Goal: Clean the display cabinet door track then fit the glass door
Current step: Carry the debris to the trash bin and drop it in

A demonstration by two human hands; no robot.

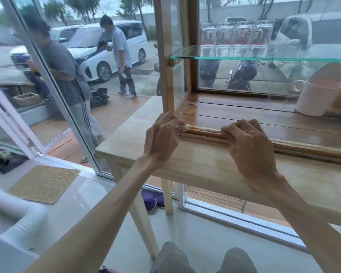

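Head view: your left hand (161, 134) pinches a white scrap into the cabinet's door track (203, 132) near the worktop's (195, 164) front edge; your right hand (248, 140) clamps the track, steadying it for wiping.

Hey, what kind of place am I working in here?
Probably a small shopfront: a wooden display cabinet with a glass shelf stands against full-height windows facing parked cars.

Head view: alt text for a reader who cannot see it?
Both hands, left hand and right hand, press fingertips into the door track of a wooden display cabinet on a table. A pink mug stands inside.
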